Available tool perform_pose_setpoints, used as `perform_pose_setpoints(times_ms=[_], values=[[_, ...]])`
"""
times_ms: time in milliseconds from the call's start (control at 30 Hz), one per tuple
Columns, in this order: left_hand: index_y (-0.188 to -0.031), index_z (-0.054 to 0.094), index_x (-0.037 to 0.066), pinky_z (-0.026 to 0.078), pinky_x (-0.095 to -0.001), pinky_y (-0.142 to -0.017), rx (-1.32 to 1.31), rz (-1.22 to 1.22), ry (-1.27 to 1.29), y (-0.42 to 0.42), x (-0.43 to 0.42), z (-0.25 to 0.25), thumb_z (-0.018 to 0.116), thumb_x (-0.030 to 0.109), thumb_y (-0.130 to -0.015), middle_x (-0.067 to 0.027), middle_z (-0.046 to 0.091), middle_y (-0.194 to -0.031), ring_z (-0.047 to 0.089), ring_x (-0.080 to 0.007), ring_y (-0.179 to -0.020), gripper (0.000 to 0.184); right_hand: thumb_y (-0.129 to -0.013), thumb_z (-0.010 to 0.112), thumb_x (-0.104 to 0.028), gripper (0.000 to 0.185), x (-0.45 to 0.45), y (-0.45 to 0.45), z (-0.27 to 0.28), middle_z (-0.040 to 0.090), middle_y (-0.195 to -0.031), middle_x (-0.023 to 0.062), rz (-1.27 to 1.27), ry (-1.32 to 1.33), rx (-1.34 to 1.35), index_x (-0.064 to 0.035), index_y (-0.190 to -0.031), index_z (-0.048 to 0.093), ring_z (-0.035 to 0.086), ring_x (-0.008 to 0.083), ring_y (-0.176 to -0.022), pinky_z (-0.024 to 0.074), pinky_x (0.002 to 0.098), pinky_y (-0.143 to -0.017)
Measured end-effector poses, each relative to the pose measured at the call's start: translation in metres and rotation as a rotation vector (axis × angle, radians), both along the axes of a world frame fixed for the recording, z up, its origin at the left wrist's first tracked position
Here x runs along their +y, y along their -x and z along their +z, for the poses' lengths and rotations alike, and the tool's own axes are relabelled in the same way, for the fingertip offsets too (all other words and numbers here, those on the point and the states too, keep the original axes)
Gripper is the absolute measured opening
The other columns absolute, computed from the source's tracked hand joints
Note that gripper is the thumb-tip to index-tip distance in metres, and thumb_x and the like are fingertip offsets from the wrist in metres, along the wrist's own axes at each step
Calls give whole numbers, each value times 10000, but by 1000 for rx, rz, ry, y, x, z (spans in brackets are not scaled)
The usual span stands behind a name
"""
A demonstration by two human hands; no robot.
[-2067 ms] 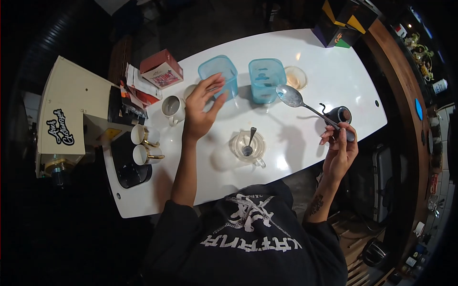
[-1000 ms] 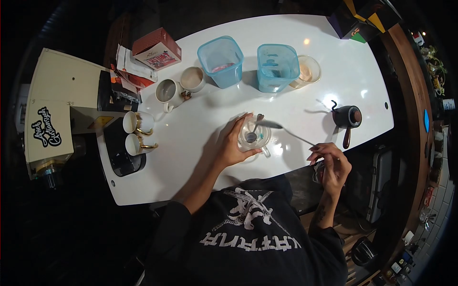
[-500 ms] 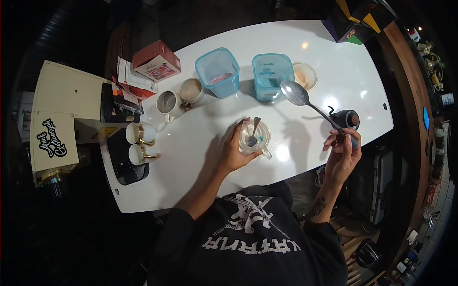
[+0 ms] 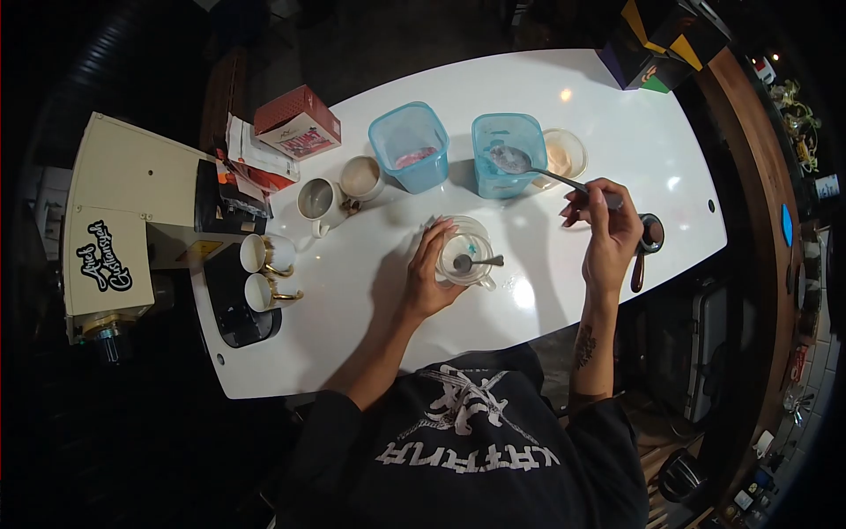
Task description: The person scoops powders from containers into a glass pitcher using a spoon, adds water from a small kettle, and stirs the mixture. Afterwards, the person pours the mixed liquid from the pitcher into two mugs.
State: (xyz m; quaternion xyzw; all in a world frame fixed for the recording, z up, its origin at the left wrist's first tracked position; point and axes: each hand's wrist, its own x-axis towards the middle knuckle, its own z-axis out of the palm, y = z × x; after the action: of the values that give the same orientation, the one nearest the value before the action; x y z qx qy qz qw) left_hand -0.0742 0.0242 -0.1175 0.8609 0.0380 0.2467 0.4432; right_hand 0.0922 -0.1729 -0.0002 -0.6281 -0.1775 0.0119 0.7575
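Observation:
My left hand (image 4: 429, 280) is wrapped around the side of a clear glass mug (image 4: 484, 236) standing on the white table. A small spoon (image 4: 483, 262) leans inside the mug, and a bit of blue-green stuff shows at its bottom. With my right hand (image 4: 610, 231) I grip the handle of a large metal spoon (image 4: 560, 179). Its bowl is at the mouth of the right-hand blue plastic container (image 4: 493, 122); whether it touches the contents I cannot tell. Beside that container, a round tub (image 4: 575, 148) holds a pale orange-brown substance.
Another blue container (image 4: 397, 122) with pink powder stands to the left. Two used cups (image 4: 319, 199) sit near a red box (image 4: 304, 123). Two white-and-gold cups (image 4: 256, 254) are at the table's left end. A dark portafilter-like tool (image 4: 650, 234) lies right of my right hand.
My right hand has moved up and left, bringing the large spoon's bowl to the right-hand blue container. In the mug, the small spoon's handle has swung round to the right.

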Motion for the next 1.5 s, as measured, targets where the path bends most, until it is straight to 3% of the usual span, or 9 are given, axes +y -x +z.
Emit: perform_pose_setpoints(times_ms=[333, 533, 633, 733, 867, 1067, 1267, 1400, 1500], values=[[-1384, 541, 5, 403, -490, -1168, -18, 12, -1, 0, -4, -4, 932, 138, -622, -182, 515, -1465, 473, -393, -1398, 866, -1016, 659, -140, 174, 32, -15, -24, 704, -845, 102, 89, 122, 58, 30, -1052, 651, 664, 128, -688, 519, 254, -588], [-1381, 509, -11, 392, -495, -1174, -42, 22, 23, 0, -6, -12, 933, 135, -626, -199, 506, -1462, 471, -401, -1395, 878, -1013, 648, -114, 264, 34, 3, -10, 656, -776, 80, 43, 154, 57, 36, -1208, 552, 656, 123, -665, 502, 259, -563], [-1385, 500, -12, 394, -501, -1171, -49, 28, 33, -1, -8, -12, 931, 135, -633, -202, 502, -1461, 463, -406, -1400, 880, -956, 713, -132, 260, 18, 28, -1, 622, -663, 107, -49, 650, -80, 26, -1077, 545, 639, 191, -584, 481, 340, -550], [-1388, 497, -13, 398, -502, -1167, -49, 17, 43, -5, -13, -13, 927, 136, -641, -202, 500, -1461, 459, -409, -1402, 875, -956, 714, -306, 343, 8, 55, -1, 652, -675, 177, 266, 943, -170, 7, -891, 590, 658, 376, -603, 497, 454, -572], [-1391, 494, -17, 405, -494, -1163, -26, -1, 34, -10, -19, -8, 920, 142, -652, -202, 497, -1465, 460, -413, -1399, 868, -974, 695, -266, 309, 6, 72, -17, 620, -628, 191, 309, 994, -210, 6, -845, 624, 609, 369, -530, 455, 425, -532], [-1400, 483, -16, 409, -488, -1160, -9, -29, 25, -15, -26, -7, 920, 153, -653, -203, 492, -1469, 458, -417, -1400, 882, -976, 674, -225, 296, 6, 79, -34, 628, -677, 189, 198, 982, -260, 0, -795, 611, 613, 420, -611, 462, 466, -563], [-1421, 468, -16, 410, -483, -1161, 42, -23, 49, -16, -27, 0, 927, 159, -644, -189, 492, -1467, 459, -413, -1400, 919, -950, 697, -113, 174, -13, 75, -7, 601, -742, 162, 132, 970, -332, 14, -840, 654, 598, 362, -593, 451, 430, -555], [-1430, 463, -10, 412, -481, -1160, 44, -16, 43, -17, -29, 2, 934, 153, -635, -188, 495, -1463, 466, -412, -1393, 938, -926, 720, -43, 80, -31, 69, -3, 556, -685, 117, 96, 855, -355, 34, -908, 703, 553, 219, -527, 428, 354, -531], [-1428, 462, -11, 419, -481, -1153, 60, -27, 54, -17, -28, 5, 944, 144, -617, -190, 500, -1456, 477, -411, -1379, 957, -973, 678, -85, 152, -51, 64, -10, 603, -686, 79, 54, 558, 75, 59, -949, 722, 543, 117, -570, 420, 292, -534]])
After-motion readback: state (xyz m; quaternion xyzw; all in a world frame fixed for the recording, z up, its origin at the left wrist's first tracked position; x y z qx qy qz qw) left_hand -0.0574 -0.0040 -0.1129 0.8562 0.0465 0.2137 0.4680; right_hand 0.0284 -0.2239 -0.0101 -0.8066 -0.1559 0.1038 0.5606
